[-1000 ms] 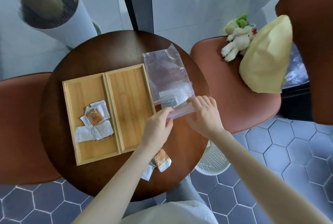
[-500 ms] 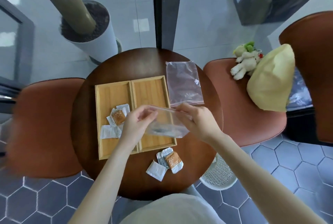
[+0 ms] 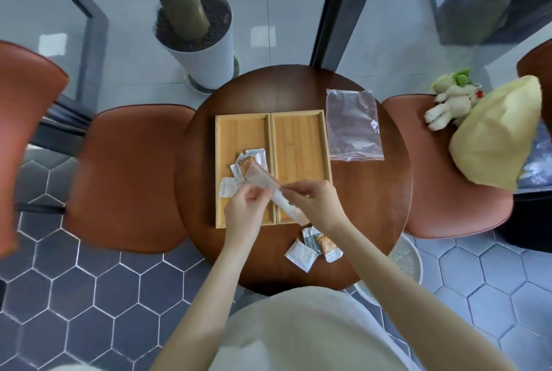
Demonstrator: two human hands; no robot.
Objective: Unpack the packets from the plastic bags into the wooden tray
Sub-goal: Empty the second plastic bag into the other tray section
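Note:
A two-compartment wooden tray lies on the round dark table. Several white and orange packets sit in its left compartment. My left hand and my right hand both grip a clear plastic bag, held tilted over the tray's middle divider, its top end over the left compartment. Another clear plastic bag lies flat on the table to the right of the tray. A few packets lie loose on the table near its front edge.
Brown chairs stand left and right of the table. The right chair holds a plush toy and a yellow bag. A white planter stands behind the table, a white basket on the tiled floor.
Both hands lifted the plastic bag from the table's right side and carried it left over the tray. The camera view shifted, so the table now sits more central.

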